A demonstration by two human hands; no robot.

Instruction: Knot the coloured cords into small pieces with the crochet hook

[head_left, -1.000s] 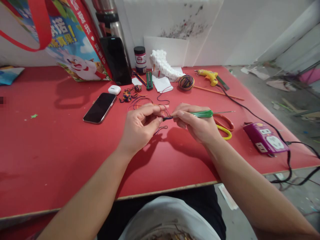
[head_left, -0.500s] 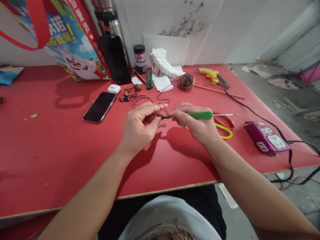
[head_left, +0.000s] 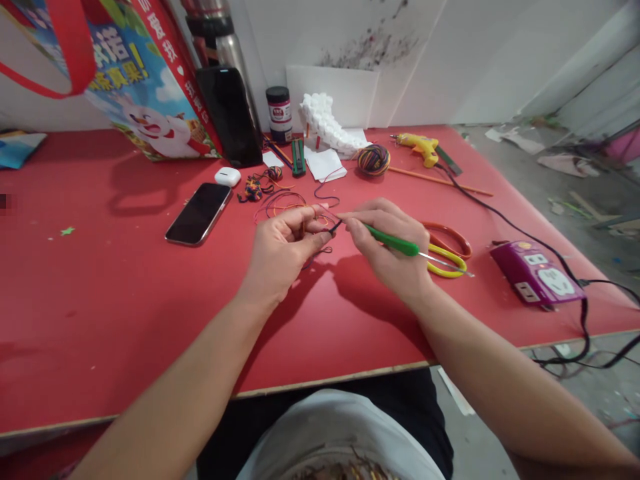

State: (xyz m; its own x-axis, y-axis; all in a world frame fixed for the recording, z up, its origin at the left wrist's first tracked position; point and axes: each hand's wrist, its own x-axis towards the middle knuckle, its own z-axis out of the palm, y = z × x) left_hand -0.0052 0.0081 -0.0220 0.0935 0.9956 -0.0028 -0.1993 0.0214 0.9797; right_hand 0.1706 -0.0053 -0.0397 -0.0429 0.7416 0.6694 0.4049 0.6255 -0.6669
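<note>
My right hand (head_left: 393, 230) is closed around the green handle of a crochet hook (head_left: 395, 241). The hook's thin metal shaft sticks out behind that hand toward the lower right. Between the thumb and fingers of my left hand (head_left: 280, 250) a small dark strip of yarn work (head_left: 335, 227) is pinched, and the hook's front end meets it. A strand of yarn (head_left: 325, 208) runs over my left index finger. Loose multicoloured yarn (head_left: 287, 197) lies on the table beyond the left hand, leading toward a yarn ball (head_left: 374, 161). Exact stitches are too small to make out.
Scissors with orange and yellow handles (head_left: 450, 261) lie beside my right hand. A purple power socket (head_left: 537, 275) and a yellow glue gun (head_left: 419, 148) are to the right. A phone (head_left: 199, 213), earbud case (head_left: 228, 177) and green cutter (head_left: 299, 159) lie farther left on the red table (head_left: 125, 300).
The crochet hook has tilted, its rear shaft swinging down from nearly level. The dark yarn strip now slants upward to the right, and my right hand has rotated slightly.
</note>
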